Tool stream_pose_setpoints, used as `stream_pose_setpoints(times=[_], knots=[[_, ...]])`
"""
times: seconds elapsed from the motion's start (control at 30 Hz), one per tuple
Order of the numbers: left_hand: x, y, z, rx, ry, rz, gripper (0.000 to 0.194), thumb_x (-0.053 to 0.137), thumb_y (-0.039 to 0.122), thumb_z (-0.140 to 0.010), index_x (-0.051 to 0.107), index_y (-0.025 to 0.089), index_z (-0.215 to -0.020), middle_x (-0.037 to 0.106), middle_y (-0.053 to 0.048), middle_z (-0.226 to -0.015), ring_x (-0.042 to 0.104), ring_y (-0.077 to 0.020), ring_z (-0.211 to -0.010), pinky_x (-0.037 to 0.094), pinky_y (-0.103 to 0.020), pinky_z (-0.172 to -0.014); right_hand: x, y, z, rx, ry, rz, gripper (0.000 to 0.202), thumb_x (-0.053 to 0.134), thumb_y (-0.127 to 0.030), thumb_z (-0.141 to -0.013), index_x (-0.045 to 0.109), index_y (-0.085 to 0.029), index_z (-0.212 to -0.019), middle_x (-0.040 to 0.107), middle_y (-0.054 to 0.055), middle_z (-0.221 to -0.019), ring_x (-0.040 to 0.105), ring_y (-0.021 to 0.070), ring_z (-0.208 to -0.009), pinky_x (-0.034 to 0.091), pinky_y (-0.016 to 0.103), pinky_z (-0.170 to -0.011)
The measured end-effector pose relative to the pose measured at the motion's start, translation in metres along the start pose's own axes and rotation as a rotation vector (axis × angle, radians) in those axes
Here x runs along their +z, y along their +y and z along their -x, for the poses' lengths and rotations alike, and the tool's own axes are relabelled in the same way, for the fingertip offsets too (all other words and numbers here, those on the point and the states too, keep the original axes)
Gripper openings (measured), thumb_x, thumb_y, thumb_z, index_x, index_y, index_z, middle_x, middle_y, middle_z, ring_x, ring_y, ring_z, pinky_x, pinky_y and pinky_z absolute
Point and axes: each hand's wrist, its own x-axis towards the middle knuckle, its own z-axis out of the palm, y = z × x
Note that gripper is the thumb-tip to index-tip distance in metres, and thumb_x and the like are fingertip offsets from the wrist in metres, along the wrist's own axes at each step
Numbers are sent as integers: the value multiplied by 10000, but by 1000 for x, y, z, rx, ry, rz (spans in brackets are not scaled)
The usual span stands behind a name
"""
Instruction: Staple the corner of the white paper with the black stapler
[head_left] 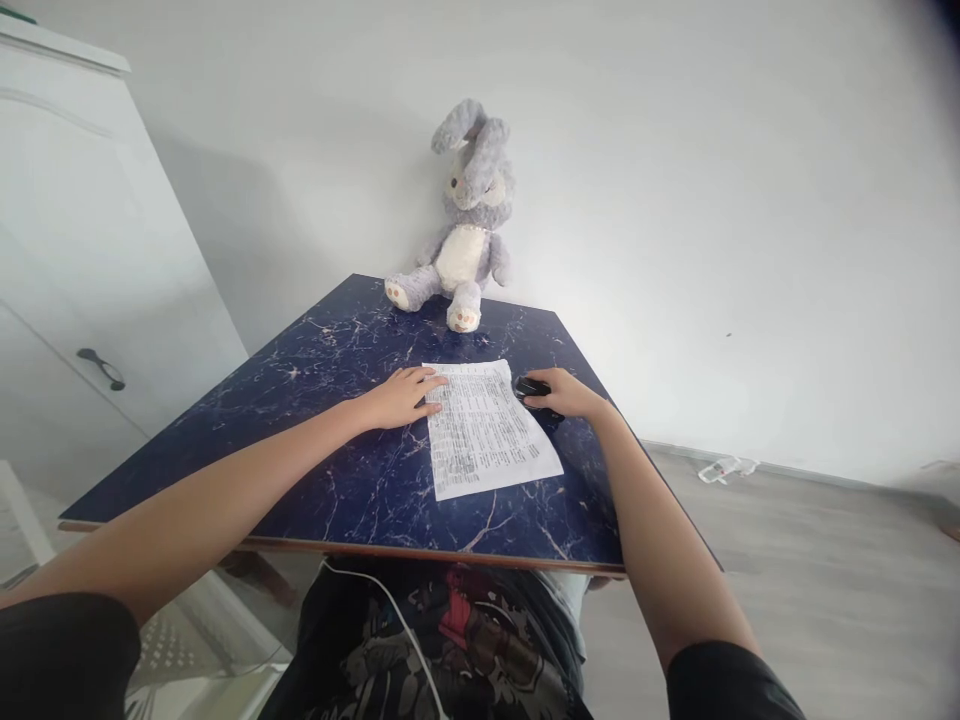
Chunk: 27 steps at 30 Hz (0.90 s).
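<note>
Head view: one printed sheet [484, 432] lies on a blue marbled desk [517, 520], between the two hands.
Cabinet [90, 210]: white, well to the left of the sheet, beyond the desk's left edge.
Left-side room: the desk's widest stretch spreads left of the sheet, with the left forearm [247, 478] reaching across it.
Left hand [403, 397]: open, palm down, fingers spread; the fingertips rest on the sheet's left margin, toward its far end, making this the nearer hand.
Sheet's long axis: runs away from the person, the near end slanting somewhat to the right.
Plush rabbit [461, 255]: sits beyond the sheet's far edge, against the wall [712, 200], with desk surface between.
Near-side room: a band of desk separates the sheet's near edge from the front edge.
Black handheld object [531, 386]: just beside the sheet's right edge, toward the far end; too small to identify, contact with the paper unclear.
Right hand [564, 393]: closed around that object, right of the sheet.
Right-side room: narrower, ending at the desk's slanting right edge.
</note>
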Motion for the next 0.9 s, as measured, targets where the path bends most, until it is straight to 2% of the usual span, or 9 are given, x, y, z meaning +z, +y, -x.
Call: stream_pose_setpoints(times=[0.13, 0.23, 0.37, 0.53, 0.6, 0.77, 0.9], knots=[[-5, 4, 1, -11, -27, -123, 396, 542, 392, -986, 637, 271, -1350, 399, -149, -1620, 405, -406, -1466, 292, -643, -1190, 10, -16, -5, -62, -17, -93, 251, 686, -354, -863, 733, -180, -1037, 741, 58, -967, 645, 230, -823, 463, 350, -733], [-10, 4, 3, -34, -10, -137, 328, 558, 339, -957, 655, 225, -1248, 432, -167, -1583, 406, -414, -1461, 258, -707, -1187, 11, -23, -4, -101, -61, -169, 265, 685, -370, -877, 721, -187, -1065, 726, 39, -967, 632, 218, -822, 468, 346, -738], [-12, 4, 4, -42, -2, -137, 285, 558, 339, -950, 638, 188, -1179, 453, -185, -1560, 396, -426, -1466, 233, -756, -1177, 8, -28, -2, -95, -48, -239, 261, 687, -398, -886, 709, -186, -1037, 710, 39, -953, 625, 217, -831, 472, 346, -742], [-12, 4, 5, -45, -9, -133, 410, 530, 292, -944, 594, 205, -1340, 436, -172, -1586, 430, -408, -1454, 237, -715, -1199, 1, -28, 3, -81, -56, -285, 268, 695, -412, -887, 713, -183, -1024, 717, 62, -975, 642, 239, -871, 487, 363, -768], [-14, 3, 6, -49, -35, -153, 412, 505, 303, -957, 606, 205, -1345, 443, -168, -1585, 449, -402, -1440, 256, -690, -1200, -2, -29, 5, -85, -74, -297, 285, 697, -420, -888, 720, -183, -1043, 726, 72, -1003, 651, 254, -899, 495, 378, -797], [-17, 3, 6, -38, -82, -156, 456, 432, 379, -1013, 581, 216, -1412, 440, -145, -1604, 443, -363, -1458, 234, -629, -1235, -6, -37, 9, -87, -96, -270, 341, 714, -448, -873, 735, -200, -1107, 731, 74, -1066, 659, 265, -918, 500, 398, -829], [-15, 13, 5, 55, -124, -69, 536, 367, 523, -1068, 487, 282, -1532, 383, -86, -1669, 397, -323, -1502, 243, -531, -1254, -5, -44, 7, -115, -149, -172, 313, 704, -444, -878, 733, -203, -1075, 729, 60, -1017, 641, 251, -891, 478, 378, -804]])
